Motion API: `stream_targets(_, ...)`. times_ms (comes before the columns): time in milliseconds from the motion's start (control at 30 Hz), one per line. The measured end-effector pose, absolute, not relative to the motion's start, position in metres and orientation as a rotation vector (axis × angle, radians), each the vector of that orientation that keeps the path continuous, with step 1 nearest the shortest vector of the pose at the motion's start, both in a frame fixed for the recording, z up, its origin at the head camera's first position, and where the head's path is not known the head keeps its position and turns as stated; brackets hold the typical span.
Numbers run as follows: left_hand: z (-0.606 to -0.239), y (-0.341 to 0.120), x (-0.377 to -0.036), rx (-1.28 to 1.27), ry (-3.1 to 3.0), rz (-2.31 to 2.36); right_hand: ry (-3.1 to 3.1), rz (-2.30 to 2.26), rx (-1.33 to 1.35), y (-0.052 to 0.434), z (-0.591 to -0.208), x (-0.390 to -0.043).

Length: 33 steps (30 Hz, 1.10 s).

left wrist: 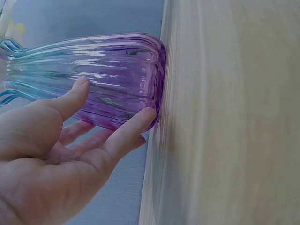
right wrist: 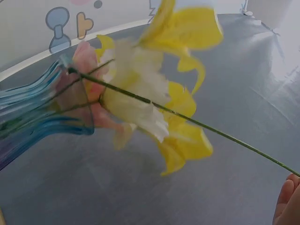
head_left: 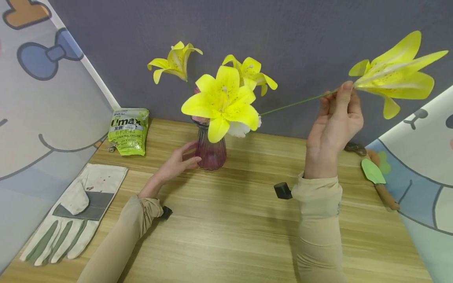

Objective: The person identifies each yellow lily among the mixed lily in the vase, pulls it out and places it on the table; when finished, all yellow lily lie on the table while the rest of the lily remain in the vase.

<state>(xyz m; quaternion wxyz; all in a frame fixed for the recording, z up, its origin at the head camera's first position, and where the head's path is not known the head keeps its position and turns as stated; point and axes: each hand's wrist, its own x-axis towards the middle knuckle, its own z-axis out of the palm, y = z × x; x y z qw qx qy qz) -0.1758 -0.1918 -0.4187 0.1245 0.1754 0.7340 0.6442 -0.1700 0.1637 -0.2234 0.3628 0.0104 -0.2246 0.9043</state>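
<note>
Head view: vase (head_left: 211,151) holds yellow lilies (head_left: 223,101).

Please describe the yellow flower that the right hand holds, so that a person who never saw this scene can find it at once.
Start at the purple glass vase on the wooden table, steadied by the left hand. A thin green stem slants from its mouth up to the right hand, which pinches it just below a yellow lily. Unlike the three lilies clustered above the vase, this one hangs far out to the right.
</note>
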Motion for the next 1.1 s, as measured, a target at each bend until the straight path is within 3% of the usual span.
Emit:
stream_targets(567,-0.418,-0.192,-0.175,0.503,2.147,1.871,-0.654,2.374,0.016,0.194,-0.241,-0.174)
stream_targets(1100,-0.417,-0.192,-0.173,0.501,2.127,1.884,-1.909,2.199,0.249,0.181,-0.311,-0.186)
